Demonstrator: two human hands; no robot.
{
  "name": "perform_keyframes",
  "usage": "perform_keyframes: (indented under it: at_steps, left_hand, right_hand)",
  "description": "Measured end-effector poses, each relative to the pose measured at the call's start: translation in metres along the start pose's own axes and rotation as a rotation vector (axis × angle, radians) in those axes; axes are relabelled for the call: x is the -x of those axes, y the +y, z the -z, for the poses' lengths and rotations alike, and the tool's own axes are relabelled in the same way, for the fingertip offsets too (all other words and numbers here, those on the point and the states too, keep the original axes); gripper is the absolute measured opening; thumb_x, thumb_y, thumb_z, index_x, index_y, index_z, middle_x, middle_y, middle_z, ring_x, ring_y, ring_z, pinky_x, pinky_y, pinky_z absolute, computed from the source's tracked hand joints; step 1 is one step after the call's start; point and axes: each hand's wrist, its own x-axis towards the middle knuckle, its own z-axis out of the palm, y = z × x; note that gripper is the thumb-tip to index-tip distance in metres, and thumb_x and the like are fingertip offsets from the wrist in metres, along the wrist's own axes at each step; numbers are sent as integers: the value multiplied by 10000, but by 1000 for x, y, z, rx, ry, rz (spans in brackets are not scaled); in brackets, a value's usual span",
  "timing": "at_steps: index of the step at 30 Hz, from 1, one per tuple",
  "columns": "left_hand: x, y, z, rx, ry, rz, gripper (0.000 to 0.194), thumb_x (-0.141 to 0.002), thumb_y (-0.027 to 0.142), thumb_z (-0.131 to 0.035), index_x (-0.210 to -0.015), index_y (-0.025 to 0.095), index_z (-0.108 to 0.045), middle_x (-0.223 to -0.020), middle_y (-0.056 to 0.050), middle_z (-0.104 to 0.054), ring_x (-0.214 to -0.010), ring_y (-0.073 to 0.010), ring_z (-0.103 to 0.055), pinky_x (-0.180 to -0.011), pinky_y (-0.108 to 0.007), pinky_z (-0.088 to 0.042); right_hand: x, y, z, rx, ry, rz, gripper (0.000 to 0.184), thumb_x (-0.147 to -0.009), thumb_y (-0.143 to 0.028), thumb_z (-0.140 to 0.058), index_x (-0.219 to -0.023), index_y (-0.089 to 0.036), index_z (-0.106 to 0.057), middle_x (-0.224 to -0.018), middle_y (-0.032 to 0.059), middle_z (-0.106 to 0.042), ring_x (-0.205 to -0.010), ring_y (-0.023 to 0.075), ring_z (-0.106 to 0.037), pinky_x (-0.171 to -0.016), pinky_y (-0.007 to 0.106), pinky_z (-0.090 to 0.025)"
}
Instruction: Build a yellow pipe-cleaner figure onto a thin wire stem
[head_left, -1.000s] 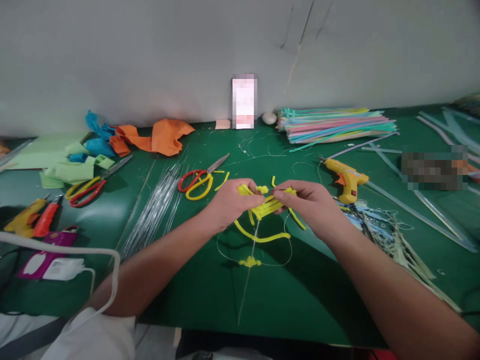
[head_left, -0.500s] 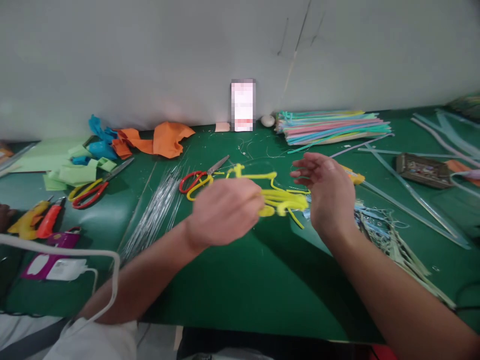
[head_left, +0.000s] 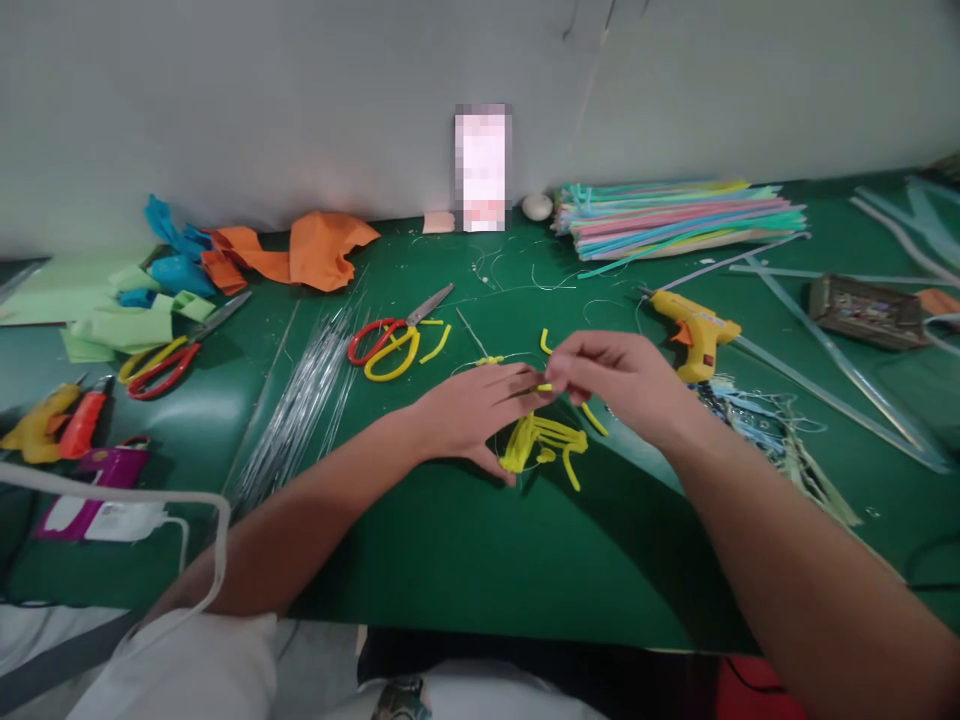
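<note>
A bunch of yellow pipe cleaners point(head_left: 546, 443) lies on the green table point(head_left: 465, 540), just under my hands. My left hand point(head_left: 472, 412) rests beside it with fingers stretched toward my right hand, thumb touching the bunch's left end. My right hand point(head_left: 615, 378) hovers above the bunch, fingertips pinched on a thin wire with a small yellow bit point(head_left: 543, 386). The fingertips of both hands meet at that point. A thin wire point(head_left: 472, 335) runs back from there across the table.
Red-and-yellow scissors point(head_left: 394, 342) and a sheaf of silver wires point(head_left: 307, 405) lie left. A yellow glue gun point(head_left: 694, 335) sits right, near tangled pale strips point(head_left: 780, 440). Pastel pipe cleaners point(head_left: 675, 220) are stacked at the back. Orange and blue cloth scraps point(head_left: 285, 250), more scissors point(head_left: 169, 358).
The yellow bunch was held up between both hands, then swung about; now it lies on the table. My left hand has opened and my right hand pinches at the wire.
</note>
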Motion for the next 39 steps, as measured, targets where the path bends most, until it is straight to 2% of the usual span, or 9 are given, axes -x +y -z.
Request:
perform_keyframes:
  at_steps: [3,5,8,11,13,16,19,30,39]
  left_hand:
    - [-3,-3,-7,3,29,106,967,-695,554,-769,-1453,129,-346,-1563,-215,-299,-1451,-351,-286,-1179,-490,-271]
    - [-1,-2,-6,49,81,207,1031,-683,503,-790,-1491,137,-264,-1600,-217,-196,-1472,-360,-228,-1175,-509,-274]
    - [5,3,7,146,93,285,969,-741,323,-736,-1524,186,-181,-1612,-180,-181,-1485,-338,-199,-1174,-524,-262]
    - [9,12,23,171,84,258,709,-749,150,-634,-1417,212,-406,-1539,-141,-359,-1429,-324,-308,-1146,-523,-274]
    - [10,16,27,220,62,245,403,-780,156,-606,-1180,200,-601,-1247,-103,-629,-1203,-272,-532,-1029,-441,-394]
    - [8,20,20,315,9,343,99,-827,248,-620,-889,180,-657,-811,-31,-676,-812,-179,-595,-746,-305,-442]
    - [6,19,9,411,13,443,154,-779,298,-693,-846,170,-638,-796,-12,-646,-715,-138,-559,-646,-260,-402]
    - [-2,19,8,403,-84,425,197,-709,305,-742,-742,173,-599,-753,15,-580,-681,-128,-505,-590,-257,-320]
    - [-9,26,10,406,-157,567,225,-691,325,-746,-804,193,-603,-821,10,-614,-723,-148,-528,-604,-257,-329]
  right_hand:
    - [2,-5,4,308,-367,-78,235,-793,-453,-641,-754,-223,-673,-661,-16,-610,-563,123,-497,-536,269,-364]
    - [2,-7,3,462,-429,-88,179,-768,-400,-656,-731,-226,-671,-665,-17,-626,-579,130,-521,-534,266,-358]
    - [-1,-6,-5,559,-398,-94,184,-764,-398,-641,-716,-221,-657,-680,-3,-648,-600,144,-548,-538,270,-360]
    - [-5,1,-13,591,-353,-115,223,-762,-434,-631,-725,-214,-630,-684,11,-649,-607,154,-552,-537,274,-357]
    - [-8,6,-18,615,-322,-126,212,-753,-423,-634,-724,-214,-610,-687,13,-644,-607,152,-542,-532,271,-347]
    - [-10,11,-19,590,-294,-126,115,-749,-329,-620,-753,-213,-617,-735,14,-655,-639,148,-552,-554,262,-366]
    - [-9,12,-18,496,-285,-146,71,-750,-254,-589,-789,-211,-629,-734,12,-661,-635,145,-572,-566,255,-390]
    - [-8,5,-21,406,-301,-175,186,-762,-371,-628,-699,-212,-556,-670,9,-626,-612,154,-583,-545,270,-409]
    - [-2,-4,-5,420,-358,-244,39,-698,-193,-578,-724,-222,-579,-578,-9,-640,-578,178,-639,-537,271,-427]
